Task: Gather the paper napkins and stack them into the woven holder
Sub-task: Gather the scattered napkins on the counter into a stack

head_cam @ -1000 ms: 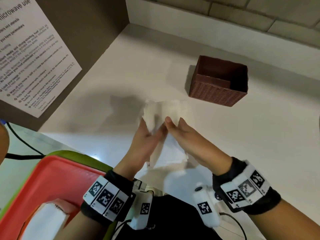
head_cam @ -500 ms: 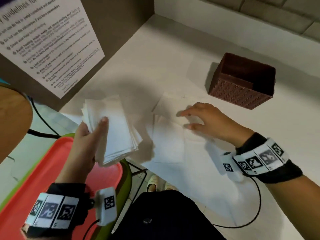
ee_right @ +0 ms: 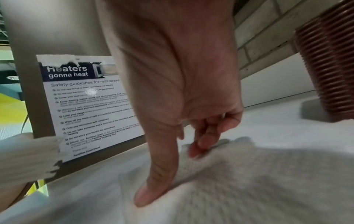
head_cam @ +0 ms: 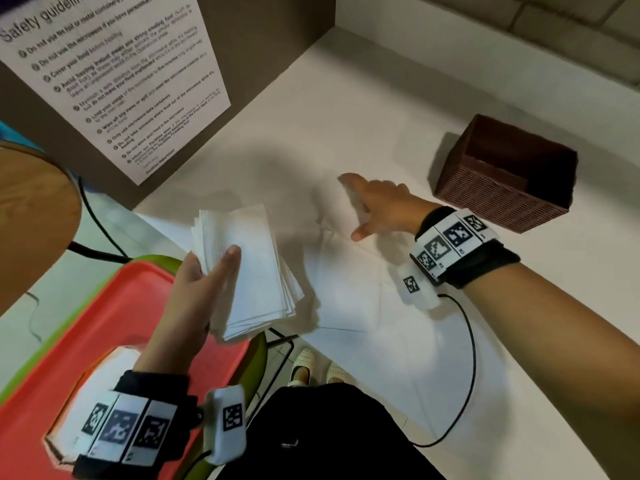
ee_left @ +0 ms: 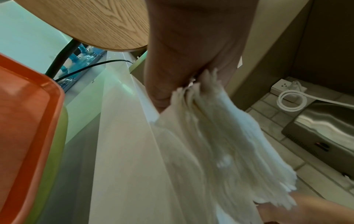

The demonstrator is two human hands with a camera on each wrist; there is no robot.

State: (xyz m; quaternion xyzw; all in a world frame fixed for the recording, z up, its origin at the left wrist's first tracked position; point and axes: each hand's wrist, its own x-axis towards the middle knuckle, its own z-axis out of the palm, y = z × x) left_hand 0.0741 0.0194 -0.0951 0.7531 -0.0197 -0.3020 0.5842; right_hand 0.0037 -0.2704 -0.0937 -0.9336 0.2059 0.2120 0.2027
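A napkin stack point(head_cam: 249, 268) is gripped by the left hand point(head_cam: 194, 292); loose napkins point(head_cam: 349, 289) are pressed under the right hand's point(head_cam: 384, 209) extended fingertips point(ee_right: 193, 151).

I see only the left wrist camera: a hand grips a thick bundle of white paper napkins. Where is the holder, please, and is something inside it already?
Observer: The brown woven rectangular holder stands on the white counter, far to the right. No napkin shows inside it.
Operator: And the other hand?
Observer: The right hand lies spread on loose white napkins that are flat on the counter, thumb and fingertips touching them.
Operator: Are those near my bundle?
Observer: Yes. In the head view they lie just right of the bundle of napkins that the left hand holds, between it and the holder.
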